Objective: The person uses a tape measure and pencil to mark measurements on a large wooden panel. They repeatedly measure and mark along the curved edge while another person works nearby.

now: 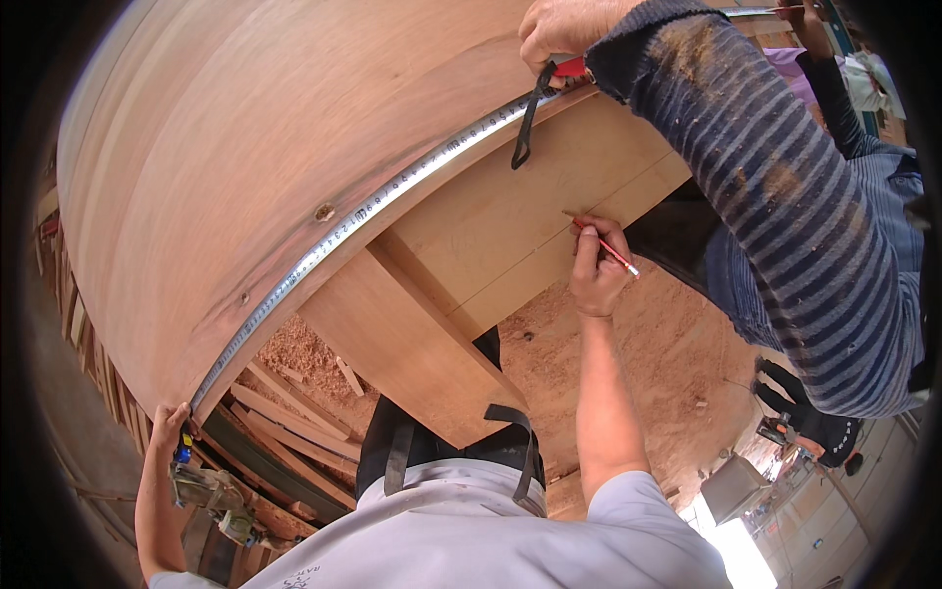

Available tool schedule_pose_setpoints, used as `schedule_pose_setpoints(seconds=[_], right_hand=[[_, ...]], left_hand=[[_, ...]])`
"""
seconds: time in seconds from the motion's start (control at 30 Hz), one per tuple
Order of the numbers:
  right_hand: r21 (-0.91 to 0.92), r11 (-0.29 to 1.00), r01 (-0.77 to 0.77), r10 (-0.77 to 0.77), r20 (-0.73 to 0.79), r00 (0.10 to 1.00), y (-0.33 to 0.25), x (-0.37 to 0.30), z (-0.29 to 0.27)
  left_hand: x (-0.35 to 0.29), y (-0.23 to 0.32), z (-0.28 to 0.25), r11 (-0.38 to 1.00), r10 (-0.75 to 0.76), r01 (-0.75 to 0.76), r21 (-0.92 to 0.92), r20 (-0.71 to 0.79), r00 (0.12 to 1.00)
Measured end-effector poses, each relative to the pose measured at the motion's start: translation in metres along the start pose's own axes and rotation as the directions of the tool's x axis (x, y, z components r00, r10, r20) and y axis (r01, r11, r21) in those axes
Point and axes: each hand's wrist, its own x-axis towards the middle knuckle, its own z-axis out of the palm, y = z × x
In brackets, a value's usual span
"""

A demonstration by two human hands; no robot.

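A big reddish plywood sheet (245,147) lies over a paler wooden frame (510,206). A steel measuring tape (363,211) runs along the sheet's near edge. My left hand (169,424) pinches the tape's end against the sheet's lower left corner. My right hand (597,267) holds a red pencil (610,251) with its tip on the pale frame. At the top, another person's hand (559,29) in a striped sleeve holds the tape's red case (569,67), with a black strap (525,128) hanging from it.
Sawdust covers the floor (667,344) below the frame. Wood offcuts (294,412) lie stacked under the sheet at the left. A power tool (211,491) sits by my left forearm, and another tool (785,432) lies on the floor at the right.
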Motion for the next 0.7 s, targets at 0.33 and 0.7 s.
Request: schedule_pose_setpoints(seconds=[0.33, 0.7], right_hand=[[0.035, 0.999, -0.010, 0.011, -0.029, 1.000, 0.004, 0.002, 0.004], [-0.006, 1.000, 0.030, -0.030, -0.006, 1.000, 0.003, 0.001, 0.003]], left_hand=[[0.002, -0.004, -0.001, 1.000, 0.000, 0.000, -0.011, 0.005, 1.000], [-0.001, 0.002, 0.001, 1.000, 0.011, -0.010, -0.027, 0.011, 1.000]])
